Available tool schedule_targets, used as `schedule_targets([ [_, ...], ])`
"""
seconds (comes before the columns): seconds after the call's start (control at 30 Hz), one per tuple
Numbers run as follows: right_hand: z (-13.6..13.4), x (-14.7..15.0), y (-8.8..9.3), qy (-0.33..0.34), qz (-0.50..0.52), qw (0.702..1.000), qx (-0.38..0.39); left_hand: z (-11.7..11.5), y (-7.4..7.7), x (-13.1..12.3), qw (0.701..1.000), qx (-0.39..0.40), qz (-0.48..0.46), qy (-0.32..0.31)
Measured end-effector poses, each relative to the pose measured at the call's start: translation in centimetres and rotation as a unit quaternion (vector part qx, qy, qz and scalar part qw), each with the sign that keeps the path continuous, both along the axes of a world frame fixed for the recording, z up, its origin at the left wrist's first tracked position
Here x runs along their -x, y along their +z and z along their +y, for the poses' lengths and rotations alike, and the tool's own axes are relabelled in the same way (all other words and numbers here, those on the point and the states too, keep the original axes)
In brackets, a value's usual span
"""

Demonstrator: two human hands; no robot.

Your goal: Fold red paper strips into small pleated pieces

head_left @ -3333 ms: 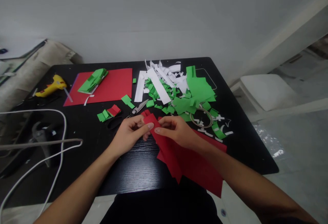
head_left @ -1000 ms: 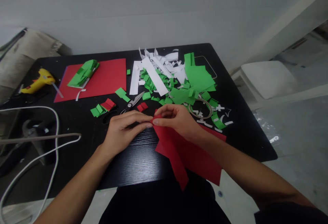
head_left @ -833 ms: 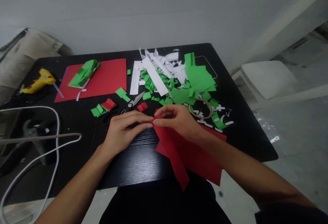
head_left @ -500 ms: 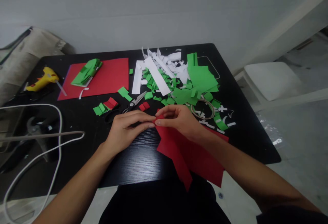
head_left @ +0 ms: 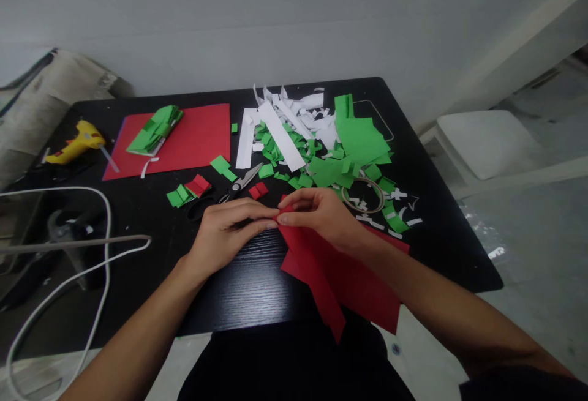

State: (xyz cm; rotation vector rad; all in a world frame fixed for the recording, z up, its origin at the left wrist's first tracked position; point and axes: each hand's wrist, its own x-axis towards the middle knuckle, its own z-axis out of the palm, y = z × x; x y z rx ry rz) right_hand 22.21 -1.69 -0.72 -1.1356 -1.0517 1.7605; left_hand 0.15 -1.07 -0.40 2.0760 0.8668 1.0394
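Note:
Both of my hands meet at the top end of a long red paper strip (head_left: 316, 278). My left hand (head_left: 225, 229) pinches its tip from the left. My right hand (head_left: 321, 214) grips the same end between thumb and fingers, covering part of it. The strip slants down past the table's front edge. Beneath it and my right forearm lies a larger red paper sheet (head_left: 367, 284). Small red folded pieces (head_left: 258, 190) lie just beyond my fingers. Scissors (head_left: 236, 188) with dark handles rest, blades apart, behind my left hand.
White strips (head_left: 281, 134) and green scraps (head_left: 316, 168) are heaped at the back of the black table (head_left: 151, 291), beside a tape roll (head_left: 362, 195). A folded green bundle (head_left: 156, 128) sits on a red sheet (head_left: 202, 138). A yellow glue gun (head_left: 78, 144) and white cable (head_left: 108, 254) are at left.

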Motion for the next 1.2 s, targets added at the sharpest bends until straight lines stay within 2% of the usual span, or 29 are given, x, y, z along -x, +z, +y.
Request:
schedule_targets([
  [0.47, -0.05, 0.06, -0.09, -0.004, -0.003, 1.000, -0.006, -0.09, 0.13, -0.12, 1.000, -0.014, 0.003, 0.000],
  [1.2, 0.02, 0.00, 0.07, -0.002, 0.004, 1.000, 0.011, -0.12, 0.29, -0.26, 1.000, 0.008, 0.001, 0.006],
])
